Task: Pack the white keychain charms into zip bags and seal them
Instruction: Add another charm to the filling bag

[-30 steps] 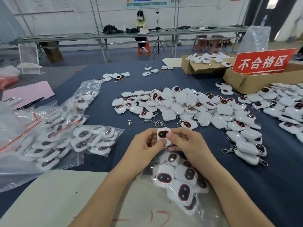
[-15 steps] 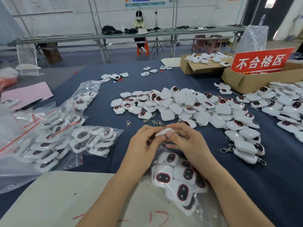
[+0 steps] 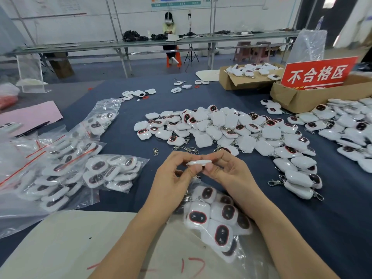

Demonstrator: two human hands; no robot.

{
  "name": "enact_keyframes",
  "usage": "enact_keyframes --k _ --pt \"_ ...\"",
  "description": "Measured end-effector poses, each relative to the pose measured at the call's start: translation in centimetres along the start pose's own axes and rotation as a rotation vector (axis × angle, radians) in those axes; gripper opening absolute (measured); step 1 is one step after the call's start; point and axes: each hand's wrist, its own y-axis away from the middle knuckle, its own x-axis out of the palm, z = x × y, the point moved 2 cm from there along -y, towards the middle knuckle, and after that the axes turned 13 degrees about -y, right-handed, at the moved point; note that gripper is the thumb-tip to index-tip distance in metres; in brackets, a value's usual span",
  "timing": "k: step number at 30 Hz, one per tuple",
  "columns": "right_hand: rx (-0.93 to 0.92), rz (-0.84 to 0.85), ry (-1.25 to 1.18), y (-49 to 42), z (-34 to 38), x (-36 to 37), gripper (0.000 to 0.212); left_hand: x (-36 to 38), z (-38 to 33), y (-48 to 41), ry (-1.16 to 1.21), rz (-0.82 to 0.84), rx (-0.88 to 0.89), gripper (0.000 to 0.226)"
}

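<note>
We've got both hands, left (image 3: 173, 178) & right (image 3: 229, 174), pinching one white charm (image 3: 199, 162) edge-on just above the part-filled zip bag (image 3: 219, 222) on the worktop (image 3: 332, 228), looks like check-then-load step, next it prob needs dropping into the bag mouth.

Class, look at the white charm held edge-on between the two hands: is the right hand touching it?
Touching. The head view shows the right hand pinching one end of the charm between thumb and fingers, with no gap visible.
</note>
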Motion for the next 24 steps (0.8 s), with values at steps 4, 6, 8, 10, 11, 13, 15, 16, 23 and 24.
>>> enact_keyframes --k 4,6,8,10,11,13,15,16,23,24 --pt "0.011 0.009 0.063 0.0 0.0 -0.1 0.019 0.0 0.7 -0.2 0.085 0.118 -0.115 0.026" --pt "0.036 0.035 0.056 0.1 -0.1 -0.1 0.025 -0.1 1.1 -0.4 0.088 0.117 -0.142 0.027" --pt "0.054 0.037 0.068 0.0 -0.2 -0.1 0.033 -0.1 1.3 -0.4 0.131 0.088 -0.154 0.026" --pt "0.075 -0.006 0.020 -0.1 -0.3 -0.1 0.031 -0.2 1.2 -0.4 0.137 0.075 -0.133 0.027" --pt "0.075 -0.028 -0.001 -0.1 -0.4 -0.1 0.026 -0.2 1.1 -0.3 0.127 0.073 -0.121 0.025" --pt "0.053 -0.050 0.011 -0.2 -0.5 -0.2 0.021 -0.2 0.9 -0.3 0.124 0.059 -0.113 0.020" --pt "0.020 -0.050 0.049 -0.1 -0.5 -0.2 0.022 -0.2 0.8 -0.3 0.121 0.033 -0.107 0.019" --pt "0.008 -0.050 0.058 -0.1 -0.4 -0.2 0.022 -0.3 0.8 -0.3 0.120 0.022 -0.107 0.020" --pt "-0.015 -0.068 0.088 0.0 -0.2 -0.1 0.023 -0.4 1.0 -0.3 0.128 -0.004 -0.128 0.025" --pt "-0.017 -0.072 0.087 0.0 -0.2 0.0 0.022 -0.4 1.0 -0.3 0.133 -0.005 -0.133 0.024"
